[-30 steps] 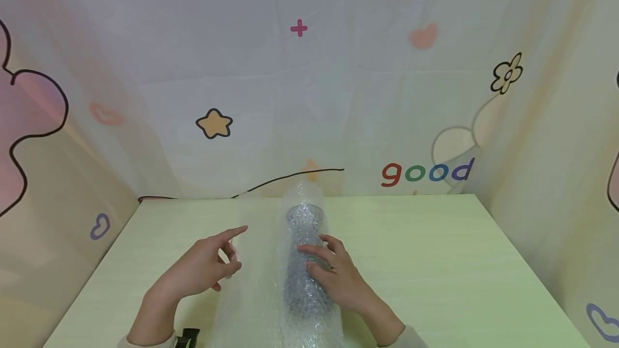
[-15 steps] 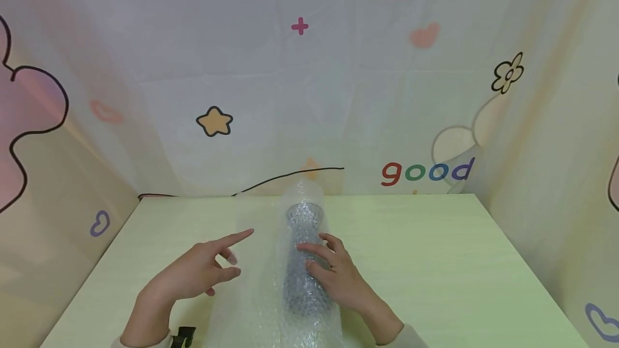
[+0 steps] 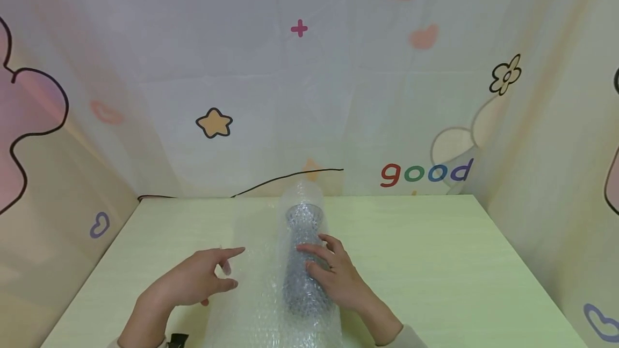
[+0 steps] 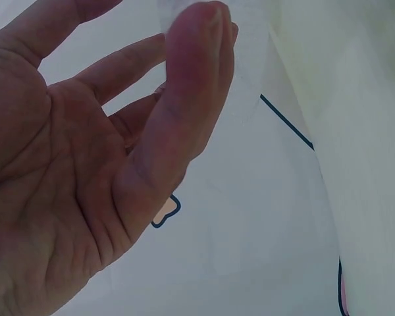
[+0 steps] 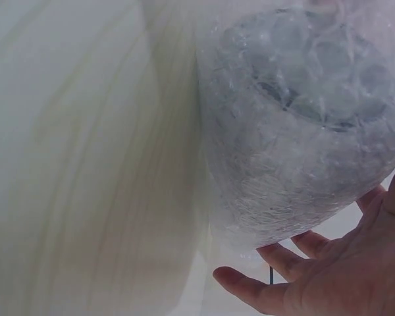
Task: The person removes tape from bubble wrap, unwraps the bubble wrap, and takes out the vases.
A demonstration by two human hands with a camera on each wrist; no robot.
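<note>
A grey-blue vase (image 3: 301, 289), wrapped in clear bubble wrap (image 3: 249, 305), lies on the table with its flared end away from me. My right hand (image 3: 337, 273) rests on its right side, fingers spread and relaxed over the wrap. In the right wrist view, the round end of the wrapped vase (image 5: 303, 158) shows large beside the fingers. At the left edge of the bubble wrap, my left hand (image 3: 193, 278) has its index finger extended and its other fingers loosely bent. A translucent sheet shows behind those fingertips (image 4: 201, 39) in the left wrist view.
The pale green table (image 3: 435, 273) reaches back to a printed curtain (image 3: 309, 95) with hearts, a star and the word good. Curtain also hangs along both sides. A black strap (image 3: 178, 339) shows near the left cuff.
My left hand has come down and toward me, its index fingertip now lower beside the wrap. The right hand and the wrapped vase have stayed in place.
</note>
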